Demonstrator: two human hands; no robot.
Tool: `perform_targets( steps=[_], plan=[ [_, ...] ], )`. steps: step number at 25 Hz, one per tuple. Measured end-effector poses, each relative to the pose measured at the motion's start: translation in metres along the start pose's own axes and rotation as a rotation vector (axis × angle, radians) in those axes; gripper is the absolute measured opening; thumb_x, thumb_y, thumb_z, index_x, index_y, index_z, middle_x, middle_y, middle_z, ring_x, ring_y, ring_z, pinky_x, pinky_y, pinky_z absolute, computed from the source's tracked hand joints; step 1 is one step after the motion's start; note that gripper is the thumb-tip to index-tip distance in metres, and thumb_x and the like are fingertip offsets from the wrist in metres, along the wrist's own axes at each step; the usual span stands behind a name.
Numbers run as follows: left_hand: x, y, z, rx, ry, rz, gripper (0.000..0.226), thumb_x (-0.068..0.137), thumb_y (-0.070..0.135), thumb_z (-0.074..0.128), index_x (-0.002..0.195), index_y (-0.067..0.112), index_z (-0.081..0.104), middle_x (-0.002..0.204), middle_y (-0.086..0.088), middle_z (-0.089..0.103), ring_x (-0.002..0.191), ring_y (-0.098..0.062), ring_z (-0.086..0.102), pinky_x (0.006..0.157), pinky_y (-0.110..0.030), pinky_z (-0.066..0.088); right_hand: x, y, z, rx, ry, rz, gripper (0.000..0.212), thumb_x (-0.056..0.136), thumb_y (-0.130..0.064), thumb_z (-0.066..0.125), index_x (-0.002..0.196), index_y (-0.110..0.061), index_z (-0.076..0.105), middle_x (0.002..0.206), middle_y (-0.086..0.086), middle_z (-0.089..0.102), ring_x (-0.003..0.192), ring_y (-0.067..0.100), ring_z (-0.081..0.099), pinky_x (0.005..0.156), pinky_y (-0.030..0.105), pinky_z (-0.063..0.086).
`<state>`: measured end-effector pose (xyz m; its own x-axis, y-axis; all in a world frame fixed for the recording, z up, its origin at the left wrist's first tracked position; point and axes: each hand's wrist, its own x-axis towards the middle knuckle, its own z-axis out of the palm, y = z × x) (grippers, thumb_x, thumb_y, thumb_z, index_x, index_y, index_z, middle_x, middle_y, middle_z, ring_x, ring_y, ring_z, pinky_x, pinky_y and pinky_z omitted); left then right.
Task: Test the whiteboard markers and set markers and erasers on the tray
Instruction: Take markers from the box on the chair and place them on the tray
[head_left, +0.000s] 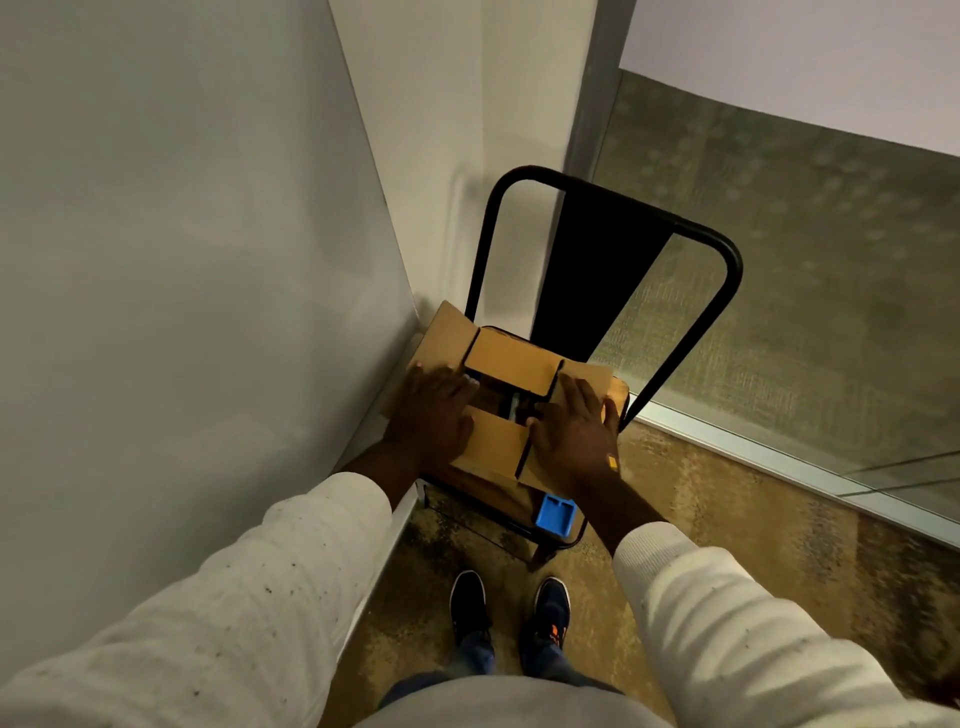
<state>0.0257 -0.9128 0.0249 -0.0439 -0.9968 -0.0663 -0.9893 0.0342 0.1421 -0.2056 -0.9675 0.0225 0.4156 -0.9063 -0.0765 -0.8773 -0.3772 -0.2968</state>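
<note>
Two dark shoes (467, 603) stand on mottled carpet (727, 499), toes toward a chair (727, 260); pale sleeves (701, 597) reach forward from both sides.

On the near right corner of the chair's wooden seat lies a blue block (556, 514) with a recess in its top, just beside the right forearm; whether it is an eraser I cannot tell.

A box (511, 358) of brown card sits on the seat, flaps partly folded over.

The left hand (431, 415) lies flat on the left flap, fingers straight and a little spread, gripping nothing; the right hand (571, 431) lies flat on the right flap in the same way, fingers straight, thumb out toward the chair's edge; a small yellow tag (613, 461) shows at its wrist.

Between the hands a dark gap stays uncovered; something pale shows in it, too dim to name, so no marker can be made out.

Beyond the box rises the chair's black tube back; a grey panel (182, 260) fills the left, a glass pane (805, 322) the right.
</note>
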Motion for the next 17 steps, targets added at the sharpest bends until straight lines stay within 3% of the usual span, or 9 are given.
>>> perform_targets(
  steps=[5,8,10,14,17],
  plan=[
    [0.000,0.007,-0.005,0.075,-0.179,0.055,0.071,0.090,0.046,0.039,0.154,0.022,0.020,0.154,-0.009,0.036,0.143,-0.027,0.028,0.116,-0.058,-0.003,0.010,-0.006,0.008,-0.113,-0.082,-0.004,0.055,0.096,-0.064,0.015,0.137,-0.046,0.048,0.164,-0.001,0.004,0.150,0.024,-0.008,0.116,0.059,-0.011],
    [0.002,0.010,-0.014,0.040,-0.150,0.076,0.074,0.086,0.045,0.047,0.153,0.022,0.024,0.149,-0.009,0.042,0.138,-0.027,0.035,0.117,-0.058,0.000,0.014,-0.009,0.005,-0.152,-0.081,-0.006,0.062,0.095,-0.066,0.008,0.144,-0.043,0.038,0.165,0.002,0.003,0.150,0.025,-0.010,0.115,0.059,-0.014],
    [0.001,0.010,-0.017,-0.029,-0.087,0.079,0.069,0.082,0.044,0.048,0.147,0.022,0.037,0.140,-0.009,0.051,0.131,-0.028,0.042,0.117,-0.057,0.005,0.015,-0.014,0.001,-0.148,-0.076,-0.008,0.064,0.095,-0.067,0.008,0.148,-0.040,0.032,0.164,0.002,0.007,0.151,0.025,-0.006,0.115,0.058,-0.016],
    [-0.006,0.014,-0.024,-0.124,0.167,0.144,0.032,0.085,0.038,0.051,0.103,0.018,0.070,0.104,-0.008,0.068,0.101,-0.029,0.060,0.107,-0.054,0.034,0.021,-0.020,-0.008,-0.031,-0.002,0.044,0.062,0.096,-0.066,0.010,0.145,-0.037,0.035,0.161,0.000,0.023,0.150,0.024,0.007,0.117,0.059,-0.007],
    [-0.012,0.019,-0.030,-0.278,0.313,0.122,0.023,0.089,0.027,0.059,0.072,0.015,0.070,0.072,-0.005,0.067,0.067,-0.021,0.060,0.085,-0.042,0.048,0.031,-0.019,-0.015,0.010,0.050,0.082,0.065,0.097,-0.065,0.012,0.149,-0.031,0.029,0.162,0.001,0.018,0.151,0.022,0.005,0.118,0.058,0.001]
  ],
)
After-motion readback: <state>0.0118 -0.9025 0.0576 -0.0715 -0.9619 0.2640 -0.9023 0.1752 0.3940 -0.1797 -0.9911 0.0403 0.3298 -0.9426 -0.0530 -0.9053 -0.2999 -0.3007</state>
